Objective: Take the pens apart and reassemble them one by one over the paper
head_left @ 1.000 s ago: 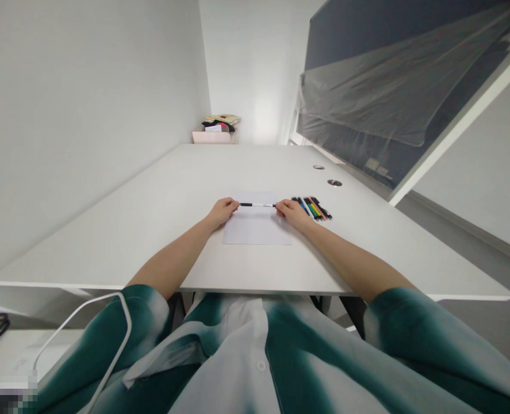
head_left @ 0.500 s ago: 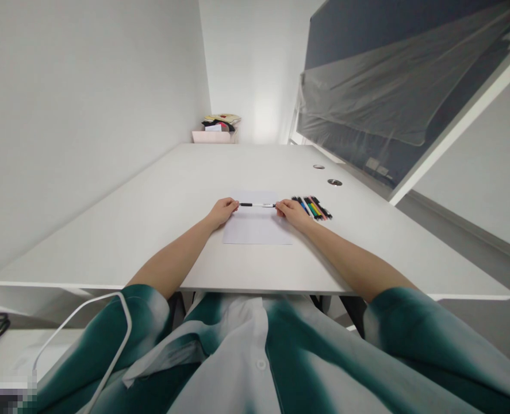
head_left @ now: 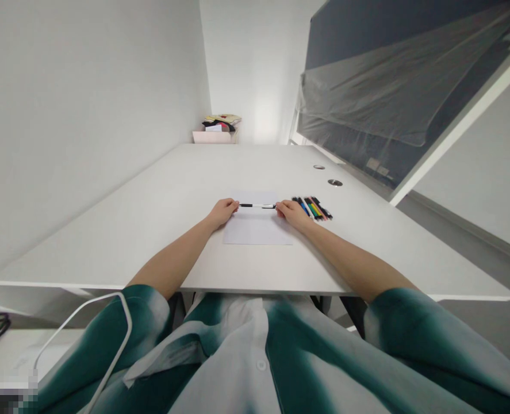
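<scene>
Between my two hands a white pen (head_left: 257, 206) with a black grip lies level from left to right over a sheet of white paper (head_left: 259, 233). My left hand (head_left: 223, 212) pinches its black end, with fingers closed. At the other end, near the clip, my right hand (head_left: 291, 212) is closed on the pen as well. Just past my right hand, several pens and markers (head_left: 314, 208) in black, blue, green, yellow and pink lie side by side, partly covered by that hand.
The white table (head_left: 151, 241) stretches far ahead. Two round metal grommets (head_left: 334, 183) are set in it at the right. A pink box (head_left: 211, 137) with folded things stands at the far end. A dark panel under plastic film (head_left: 367, 86) rises on the right.
The pen has turned slightly about its length, so its clip now shows a darker edge. Both hands stay in place.
</scene>
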Demonstrator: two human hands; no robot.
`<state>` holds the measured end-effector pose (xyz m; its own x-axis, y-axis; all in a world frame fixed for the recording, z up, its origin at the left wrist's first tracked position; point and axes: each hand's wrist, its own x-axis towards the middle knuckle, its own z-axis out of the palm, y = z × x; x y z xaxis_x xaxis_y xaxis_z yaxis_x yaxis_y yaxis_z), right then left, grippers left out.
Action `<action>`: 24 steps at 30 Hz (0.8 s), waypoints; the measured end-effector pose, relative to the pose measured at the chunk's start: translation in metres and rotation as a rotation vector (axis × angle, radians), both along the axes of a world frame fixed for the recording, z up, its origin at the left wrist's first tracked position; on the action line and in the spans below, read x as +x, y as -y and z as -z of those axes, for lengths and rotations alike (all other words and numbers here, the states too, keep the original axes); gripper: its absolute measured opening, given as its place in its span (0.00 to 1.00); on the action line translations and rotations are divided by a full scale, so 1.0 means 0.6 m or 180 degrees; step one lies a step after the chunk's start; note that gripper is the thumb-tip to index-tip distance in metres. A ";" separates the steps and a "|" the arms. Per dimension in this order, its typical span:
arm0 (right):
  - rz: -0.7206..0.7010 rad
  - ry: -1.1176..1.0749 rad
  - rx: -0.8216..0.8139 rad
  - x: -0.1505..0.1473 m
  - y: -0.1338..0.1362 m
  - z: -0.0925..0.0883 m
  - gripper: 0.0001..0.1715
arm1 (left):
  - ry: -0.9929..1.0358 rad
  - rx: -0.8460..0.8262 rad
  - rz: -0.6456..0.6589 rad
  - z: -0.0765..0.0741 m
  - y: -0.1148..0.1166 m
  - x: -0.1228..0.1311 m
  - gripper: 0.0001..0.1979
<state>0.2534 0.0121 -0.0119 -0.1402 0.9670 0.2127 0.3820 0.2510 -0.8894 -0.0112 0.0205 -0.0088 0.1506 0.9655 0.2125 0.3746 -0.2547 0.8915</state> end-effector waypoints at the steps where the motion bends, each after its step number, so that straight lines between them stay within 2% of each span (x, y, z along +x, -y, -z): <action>1: -0.0014 -0.0007 -0.0001 0.000 0.000 0.000 0.23 | -0.0008 0.0003 -0.0006 -0.001 0.001 0.001 0.19; 24: -0.0079 0.0087 0.0126 0.002 0.001 -0.001 0.27 | -0.0008 -0.0061 -0.0036 -0.003 0.002 0.001 0.17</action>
